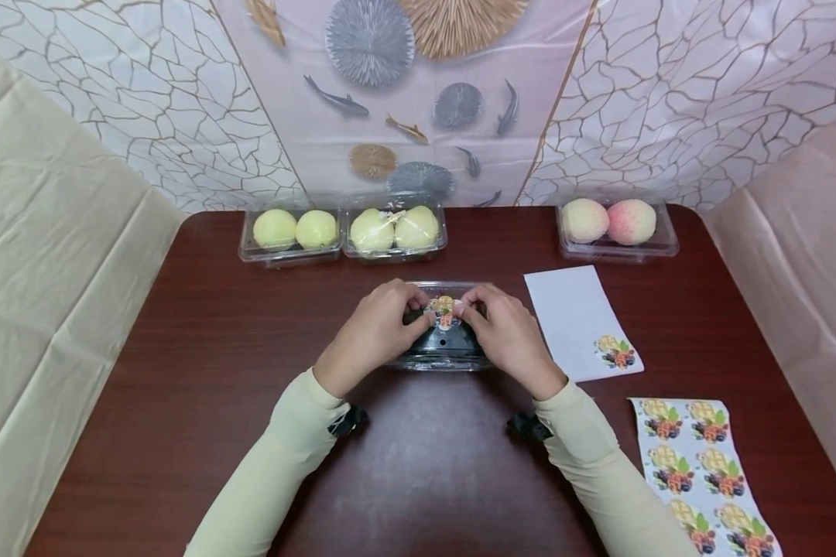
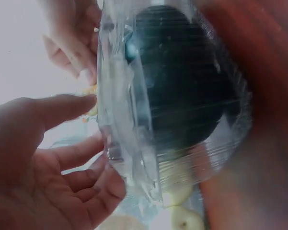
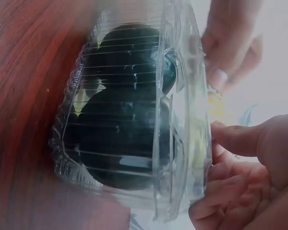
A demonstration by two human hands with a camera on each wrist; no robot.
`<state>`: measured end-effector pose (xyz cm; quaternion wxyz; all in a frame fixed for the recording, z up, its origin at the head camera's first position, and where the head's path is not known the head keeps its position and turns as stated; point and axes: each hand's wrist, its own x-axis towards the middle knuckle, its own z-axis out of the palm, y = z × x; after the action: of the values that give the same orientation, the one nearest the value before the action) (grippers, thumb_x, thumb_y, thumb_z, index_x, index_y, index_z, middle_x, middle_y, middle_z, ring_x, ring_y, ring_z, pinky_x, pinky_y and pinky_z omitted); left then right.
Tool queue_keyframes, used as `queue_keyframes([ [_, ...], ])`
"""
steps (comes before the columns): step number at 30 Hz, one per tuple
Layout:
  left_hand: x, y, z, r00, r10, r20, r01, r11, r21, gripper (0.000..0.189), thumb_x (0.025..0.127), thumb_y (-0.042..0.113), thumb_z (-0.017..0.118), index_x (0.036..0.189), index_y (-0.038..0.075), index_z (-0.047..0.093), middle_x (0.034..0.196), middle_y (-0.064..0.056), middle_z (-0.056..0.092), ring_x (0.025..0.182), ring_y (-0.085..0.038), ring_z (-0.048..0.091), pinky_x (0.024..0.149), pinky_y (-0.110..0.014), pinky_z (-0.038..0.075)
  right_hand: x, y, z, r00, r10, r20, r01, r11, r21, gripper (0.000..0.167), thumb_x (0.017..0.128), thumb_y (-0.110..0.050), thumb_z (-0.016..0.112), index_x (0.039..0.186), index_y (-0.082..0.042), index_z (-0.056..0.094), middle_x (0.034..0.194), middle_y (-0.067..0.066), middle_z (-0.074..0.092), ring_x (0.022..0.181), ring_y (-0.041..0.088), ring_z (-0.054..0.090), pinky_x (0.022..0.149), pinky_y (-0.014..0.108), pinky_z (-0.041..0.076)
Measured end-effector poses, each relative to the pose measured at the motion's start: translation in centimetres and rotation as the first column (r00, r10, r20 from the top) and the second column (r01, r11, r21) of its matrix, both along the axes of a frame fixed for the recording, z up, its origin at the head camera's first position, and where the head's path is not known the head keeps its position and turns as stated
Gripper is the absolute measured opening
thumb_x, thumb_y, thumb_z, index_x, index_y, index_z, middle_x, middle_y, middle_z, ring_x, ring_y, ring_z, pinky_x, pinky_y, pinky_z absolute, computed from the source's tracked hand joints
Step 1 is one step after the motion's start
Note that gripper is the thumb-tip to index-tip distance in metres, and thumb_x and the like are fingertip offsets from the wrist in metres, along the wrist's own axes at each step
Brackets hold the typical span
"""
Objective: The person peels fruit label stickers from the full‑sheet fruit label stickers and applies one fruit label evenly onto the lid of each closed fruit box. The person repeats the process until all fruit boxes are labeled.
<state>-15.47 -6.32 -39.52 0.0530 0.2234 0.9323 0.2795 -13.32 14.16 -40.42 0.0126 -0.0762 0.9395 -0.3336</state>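
A round fruit-print sticker (image 1: 443,311) lies at the top of a clear plastic clamshell box (image 1: 440,363) in the middle of the table. My left hand (image 1: 379,329) pinches its left edge between thumb and fingers. At the right edge, my right hand (image 1: 507,334) pinches it the same way, a bit of white showing by the thumb. Through the box wall, dark rounded fruits (image 3: 120,129) are visible in the right wrist view. The left wrist view shows the left thumb (image 2: 69,108) right at the sticker, lower fingers against the lid.
Two boxes of yellow-green fruit (image 1: 296,230) (image 1: 395,230) stand at the back left, and a box of peaches (image 1: 609,222) at the back right. A white sheet with one sticker (image 1: 571,309) lies right of the hands. Nearer is a sheet of several stickers (image 1: 697,464).
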Motion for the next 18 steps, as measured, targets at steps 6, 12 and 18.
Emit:
queue_keyframes([
  [6,0.5,0.2,-0.4,1.0,-0.011,0.025,0.012,1.0,-0.005,0.048,0.086,0.033,0.09,0.121,0.005,0.073,0.109,-0.006,0.067,0.106,-0.022,0.063,0.093,-0.037,0.053,0.0,0.1,0.0,1.0,-0.007,-0.001,0.007,1.0,0.02,0.016,0.106,-0.026,0.066,0.108,-0.013,0.074,0.118,0.005,0.072,0.097,0.03,0.069,0.077,0.05,0.051],
  [12,0.7,0.0,-0.9,0.997,0.063,0.042,-0.066,0.996,0.067,0.035,0.091,0.03,0.085,0.116,0.007,0.075,0.103,-0.002,0.068,0.098,-0.017,0.064,0.088,-0.036,0.054,0.1,0.0,0.0,1.0,-0.02,0.009,0.02,0.999,-0.027,0.016,0.105,-0.027,0.068,0.106,-0.012,0.075,0.108,0.005,0.071,0.077,0.024,0.06,0.068,0.041,0.045],
  [18,0.3,-0.1,-1.5,0.986,0.16,0.041,-0.165,0.972,0.167,0.012,0.101,0.021,0.071,0.092,0.014,0.075,0.081,0.004,0.067,0.074,-0.011,0.06,0.07,-0.03,0.048,-0.2,-0.1,0.1,0.999,-0.039,0.007,0.04,0.997,-0.073,0.015,0.103,-0.023,0.071,0.101,-0.009,0.077,0.097,0.006,0.071,0.07,0.02,0.053,0.066,0.035,0.041],
])
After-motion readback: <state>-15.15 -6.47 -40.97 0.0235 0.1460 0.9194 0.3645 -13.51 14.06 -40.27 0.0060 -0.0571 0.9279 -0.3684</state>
